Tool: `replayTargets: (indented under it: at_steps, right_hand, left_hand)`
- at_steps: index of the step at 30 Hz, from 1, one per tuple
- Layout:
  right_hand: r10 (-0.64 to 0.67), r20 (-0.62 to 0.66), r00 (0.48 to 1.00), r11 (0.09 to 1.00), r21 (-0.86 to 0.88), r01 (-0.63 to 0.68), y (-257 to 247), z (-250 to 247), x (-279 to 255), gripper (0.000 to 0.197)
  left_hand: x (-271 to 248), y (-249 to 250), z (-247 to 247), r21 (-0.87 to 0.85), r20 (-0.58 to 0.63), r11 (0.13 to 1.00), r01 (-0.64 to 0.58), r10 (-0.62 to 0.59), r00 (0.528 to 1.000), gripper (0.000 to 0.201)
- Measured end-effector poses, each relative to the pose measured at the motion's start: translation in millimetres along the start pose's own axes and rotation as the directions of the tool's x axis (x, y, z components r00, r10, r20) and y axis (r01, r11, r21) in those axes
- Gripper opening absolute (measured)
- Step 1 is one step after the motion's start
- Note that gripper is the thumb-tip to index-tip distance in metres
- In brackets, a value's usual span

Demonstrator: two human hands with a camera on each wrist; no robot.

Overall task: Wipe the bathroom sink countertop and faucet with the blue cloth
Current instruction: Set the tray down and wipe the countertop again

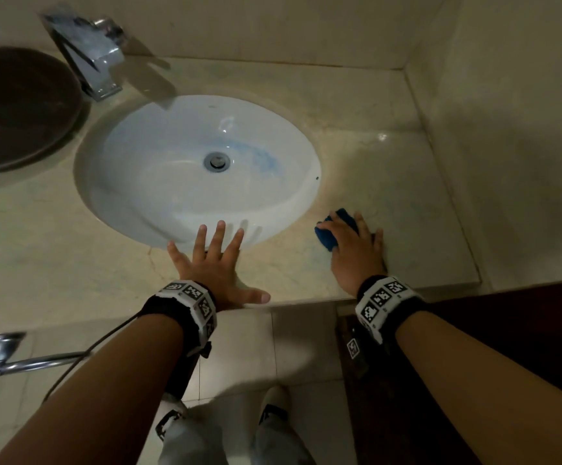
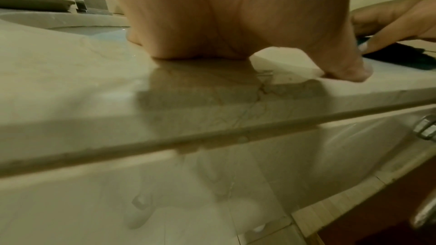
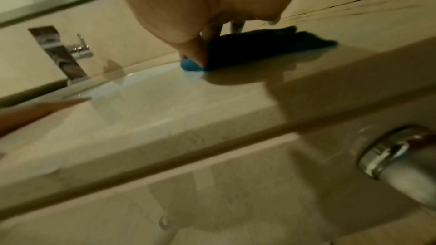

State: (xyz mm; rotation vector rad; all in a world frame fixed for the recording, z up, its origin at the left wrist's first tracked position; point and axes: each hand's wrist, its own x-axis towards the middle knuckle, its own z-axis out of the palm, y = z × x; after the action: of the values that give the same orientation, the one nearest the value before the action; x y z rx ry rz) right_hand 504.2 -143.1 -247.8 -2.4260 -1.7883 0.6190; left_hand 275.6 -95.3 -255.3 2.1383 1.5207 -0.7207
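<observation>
The blue cloth [image 1: 327, 239] lies bunched on the beige countertop [image 1: 390, 196], to the right of the white sink basin [image 1: 172, 182]. My right hand [image 1: 351, 245] arches over the cloth, with the thumb pressing its left end [image 3: 188, 65] and the fingers over the top. My left hand [image 1: 217, 263] lies flat with fingers spread on the counter's front strip, fingertips reaching the basin rim. It holds nothing. The chrome faucet [image 1: 88, 58] stands at the back left, away from both hands.
A dark round object [image 1: 14, 109] sits on the counter left of the faucet. Walls close the counter at the back and right [image 1: 507, 129]. A chrome towel bar [image 1: 21, 362] hangs below the front edge at left, and dark wood [image 1: 524, 330] stands at the right.
</observation>
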Motion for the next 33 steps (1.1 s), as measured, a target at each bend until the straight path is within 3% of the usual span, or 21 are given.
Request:
replayTargets:
  at_steps: [3, 6, 9, 12, 13, 16, 18, 21, 25, 28, 33]
  right_hand:
    - [0.072, -0.069, 0.995, 0.99, 0.128, -0.063, 9.2, -4.4, -3.7, 0.056]
    - [0.134, -0.112, 0.985, 0.958, 0.27, -0.099, 18.1, -9.3, -7.4, 0.045]
    - [0.177, -0.202, 0.963, 0.951, 0.289, -0.114, 20.5, -8.2, -7.6, 0.023]
    - [0.293, -0.059, 0.954, 0.946, 0.163, -0.281, 21.5, -1.6, -5.8, 0.064]
    - [0.341, -0.015, 0.94, 0.935, 0.107, -0.338, 24.7, 0.7, -4.7, 0.069]
    - [0.4, 0.011, 0.916, 0.916, -0.037, -0.399, 38.5, -3.3, -3.1, 0.066]
    - [0.4, 0.018, 0.916, 0.916, -0.013, -0.4, 46.1, -9.7, -0.4, 0.065]
    - [0.344, 0.042, 0.938, 0.936, 0.068, -0.346, 48.6, -10.4, 0.2, 0.064]
    - [0.146, 0.054, 0.988, 0.989, -0.028, -0.144, 43.9, 2.0, -19.7, 0.067]
    - [-0.001, 0.115, 0.993, 0.995, -0.095, 0.012, 28.2, 15.3, -38.7, 0.07]
    - [-0.016, 0.179, 0.984, 0.988, -0.148, 0.043, -4.7, 25.3, -41.6, 0.069]
  left_hand:
    - [-2.5, 5.1, -8.9, 0.023, 0.031, 0.999, 0.025, -0.026, 0.999, 0.129]
    - [-3.6, 28.0, -17.0, -0.014, -0.023, 1.0, -0.003, 0.003, 1.0, 0.124]
    - [-0.2, 50.9, -14.2, -0.069, -0.025, 0.997, -0.031, 0.03, 0.999, 0.12]
    - [6.1, 55.1, -6.1, -0.071, 0.006, 0.997, -0.024, 0.025, 1.0, 0.12]
    - [7.7, 54.7, -4.3, -0.069, 0.003, 0.997, -0.025, 0.025, 1.0, 0.12]
    - [7.3, 53.5, -2.5, -0.062, -0.012, 0.997, -0.037, 0.036, 0.999, 0.121]
    - [6.9, 53.8, -2.6, -0.056, -0.015, 0.998, -0.041, 0.04, 0.999, 0.12]
    - [6.5, 53.8, -3.5, -0.052, -0.011, 0.998, -0.045, 0.044, 0.999, 0.12]
    - [6.0, 53.0, -4.1, -0.046, 0.0, 0.998, -0.052, 0.052, 0.999, 0.12]
    - [6.3, 52.5, -5.5, -0.05, 0.01, 0.997, -0.057, 0.058, 0.998, 0.12]
    - [0.3, 37.3, -1.2, -0.028, -0.058, 0.999, -0.041, 0.039, 0.998, 0.125]
